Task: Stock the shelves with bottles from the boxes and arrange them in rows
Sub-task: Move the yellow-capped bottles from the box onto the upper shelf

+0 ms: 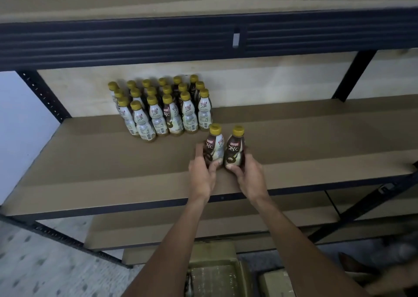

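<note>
Several brown-and-cream coffee bottles with yellow caps (158, 106) stand in rows at the back left of the middle shelf (90, 161). In front of them, to the right, two more such bottles stand upright side by side. My left hand (202, 172) grips the left bottle (214, 146) near its base. My right hand (247, 174) grips the right bottle (235, 148) the same way. Both bottles touch or nearly touch the shelf board.
A dark metal beam (203, 41) of the upper shelf hangs overhead. Black uprights (43, 93) frame the rack. Lower shelves (203, 226) sit beneath. Cardboard boxes (214, 272) lie on the floor below my arms. The right half of the middle shelf (316, 138) is bare board.
</note>
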